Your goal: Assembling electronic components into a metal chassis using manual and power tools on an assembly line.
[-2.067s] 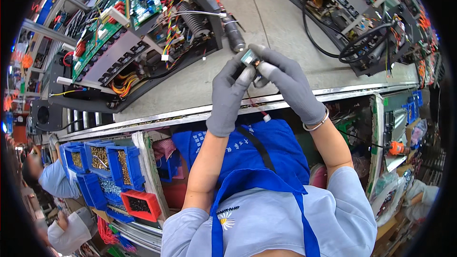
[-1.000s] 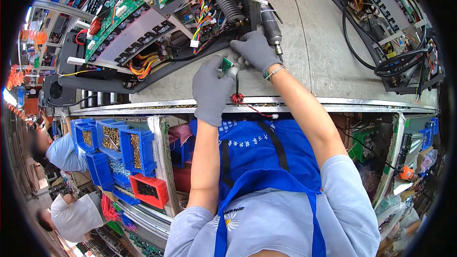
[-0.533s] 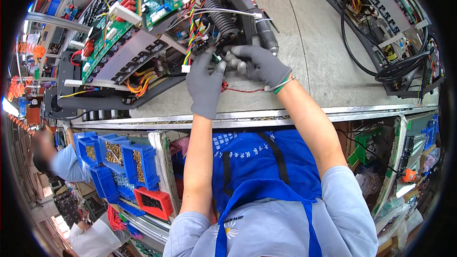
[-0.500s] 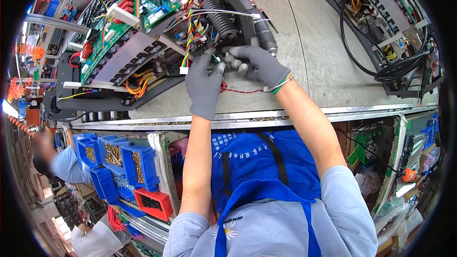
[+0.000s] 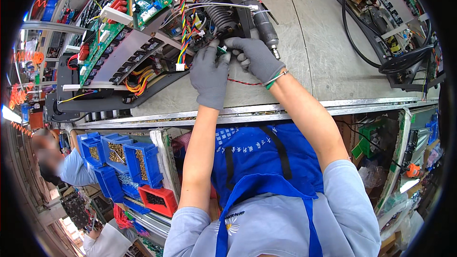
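Note:
Both my hands wear grey gloves and meet at the front edge of an open machine chassis (image 5: 157,78). My left hand (image 5: 209,77) is closed, pinching a small green circuit board (image 5: 221,51) between thumb and fingers. Curled right beside that board is my right hand (image 5: 258,58); what its fingertips grip is hidden. A twisted red-and-black wire (image 5: 244,83) runs across the bench below my hands. Just left of them hangs a multicoloured wire bundle (image 5: 183,43) ending in a white connector (image 5: 181,67). Behind my fingers lies a ribbed grey coil (image 5: 213,9).
A power screwdriver (image 5: 265,28) lies beyond my right hand on the metal bench (image 5: 297,66). A second chassis (image 5: 381,24) with a looped black cable (image 5: 404,64) stands at right. Lower left are blue screw bins (image 5: 143,164) and a red bin (image 5: 158,201). Another person (image 5: 78,166) is at far left.
My hands stay together at the chassis, and the small green board now shows more clearly between them. The right fingers have curled closer to it. The view has shifted slightly.

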`<state>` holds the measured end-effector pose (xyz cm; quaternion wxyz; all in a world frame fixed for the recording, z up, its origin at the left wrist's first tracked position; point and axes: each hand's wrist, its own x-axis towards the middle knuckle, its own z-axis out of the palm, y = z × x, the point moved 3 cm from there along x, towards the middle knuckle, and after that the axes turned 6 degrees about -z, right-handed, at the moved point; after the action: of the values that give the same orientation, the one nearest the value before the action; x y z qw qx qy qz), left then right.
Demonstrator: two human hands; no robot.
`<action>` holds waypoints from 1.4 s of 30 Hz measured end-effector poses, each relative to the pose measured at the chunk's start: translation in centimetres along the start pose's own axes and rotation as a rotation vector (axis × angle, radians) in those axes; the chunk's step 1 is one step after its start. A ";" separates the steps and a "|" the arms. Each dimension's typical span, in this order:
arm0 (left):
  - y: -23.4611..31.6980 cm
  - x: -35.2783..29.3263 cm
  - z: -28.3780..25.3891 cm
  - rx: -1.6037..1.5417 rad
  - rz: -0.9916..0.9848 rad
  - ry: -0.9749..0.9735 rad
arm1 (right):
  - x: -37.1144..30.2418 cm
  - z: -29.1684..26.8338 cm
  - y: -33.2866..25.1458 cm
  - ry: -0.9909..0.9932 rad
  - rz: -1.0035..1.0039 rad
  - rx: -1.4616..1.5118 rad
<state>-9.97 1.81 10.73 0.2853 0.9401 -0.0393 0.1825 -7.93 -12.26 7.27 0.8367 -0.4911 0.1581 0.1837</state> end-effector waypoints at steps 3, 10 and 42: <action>-0.3 -0.1 0.2 0.006 0.032 0.012 | -0.4 0.3 -0.3 0.030 -0.072 -0.115; -0.2 0.2 0.8 0.105 0.173 0.032 | 0.4 -0.4 0.5 0.024 -0.065 0.042; 2.1 -3.9 -1.1 -0.595 -0.352 -0.073 | -0.7 0.0 0.6 -0.327 0.126 0.735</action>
<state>-14.36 0.55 11.28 0.5724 0.8140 0.0616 0.0773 -8.77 -12.10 7.12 0.9577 -0.1130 0.1081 0.2415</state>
